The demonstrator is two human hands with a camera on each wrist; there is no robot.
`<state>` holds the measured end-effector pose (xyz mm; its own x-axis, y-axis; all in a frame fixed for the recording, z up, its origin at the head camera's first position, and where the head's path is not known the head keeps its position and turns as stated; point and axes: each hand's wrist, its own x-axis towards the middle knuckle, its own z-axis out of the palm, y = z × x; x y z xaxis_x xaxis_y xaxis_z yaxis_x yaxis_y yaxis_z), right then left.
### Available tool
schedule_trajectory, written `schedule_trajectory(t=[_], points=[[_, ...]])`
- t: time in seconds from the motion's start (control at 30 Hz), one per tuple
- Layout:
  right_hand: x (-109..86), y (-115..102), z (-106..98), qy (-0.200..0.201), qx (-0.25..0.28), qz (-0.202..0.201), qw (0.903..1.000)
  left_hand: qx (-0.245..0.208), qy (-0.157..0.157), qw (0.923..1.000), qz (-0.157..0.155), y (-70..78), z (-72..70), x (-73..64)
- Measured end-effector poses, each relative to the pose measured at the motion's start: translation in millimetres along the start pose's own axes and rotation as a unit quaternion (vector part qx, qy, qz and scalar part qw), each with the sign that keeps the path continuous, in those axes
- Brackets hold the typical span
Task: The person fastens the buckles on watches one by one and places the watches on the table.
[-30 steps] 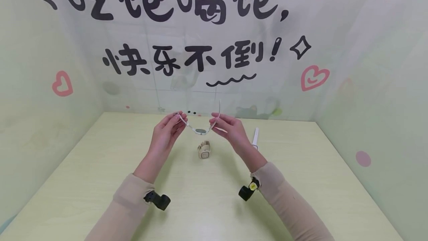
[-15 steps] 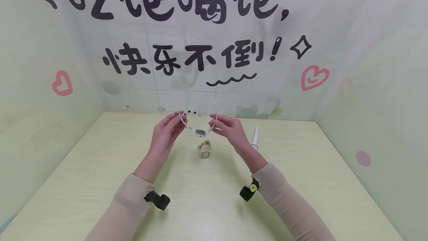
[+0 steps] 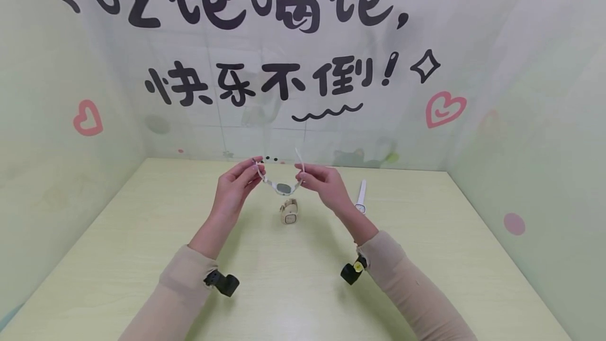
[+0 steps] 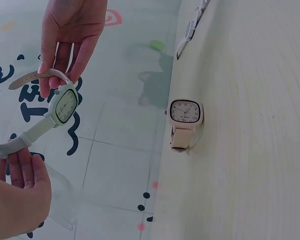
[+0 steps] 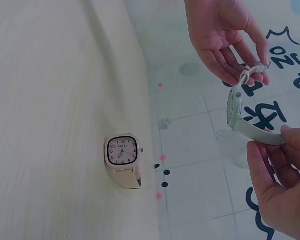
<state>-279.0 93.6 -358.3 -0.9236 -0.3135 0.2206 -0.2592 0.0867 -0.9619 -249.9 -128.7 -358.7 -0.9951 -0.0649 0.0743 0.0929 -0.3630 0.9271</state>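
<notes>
Above the table, a pale mint wristwatch hangs between both hands, its strap undone and its dial at the low middle. My left hand pinches the buckle end of the strap; in the left wrist view that hand is at the lower left. With thumb and fingers my right hand holds the other strap half, whose free tip sticks up past the fingers. Below the hanging watch, a beige square-faced wristwatch stands on the table with its strap closed; its dial shows in the right wrist view.
A white wristwatch lies stretched out on the table, right of the right hand. Behind the table rises a pale wall with black lettering, and side walls flank it. Both sleeves carry small black cameras.
The strap's free tip above my right hand has swung to the left, and the right hand has shifted slightly left. The held watch's dial has tilted more into view. My left hand stays about still.
</notes>
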Motion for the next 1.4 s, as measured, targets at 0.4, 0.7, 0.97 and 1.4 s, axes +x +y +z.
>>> schedule_trajectory(t=[0.4,0.7,0.97,1.4], points=[[-1.6,-1.1,-0.4,-0.008,-0.057,-0.036,0.9977,0.075,-0.003,0.9969,0.023,-0.5,1.8,1.0],[-1.5,1.1,-2.0,-0.001,-0.135,-0.063,0.9888,0.129,-0.003,0.9903,0.051,0.7,2.3,1.8],[-2.5,-1.6,-1.7,-0.005,-0.171,-0.073,0.9825,0.178,-0.010,0.9822,0.061,0.6,3.1,2.1],[-4.1,-4.2,0.9,-0.009,-0.193,-0.054,0.9797,0.237,-0.027,0.9670,0.089,0.2,7.5,0.0]])
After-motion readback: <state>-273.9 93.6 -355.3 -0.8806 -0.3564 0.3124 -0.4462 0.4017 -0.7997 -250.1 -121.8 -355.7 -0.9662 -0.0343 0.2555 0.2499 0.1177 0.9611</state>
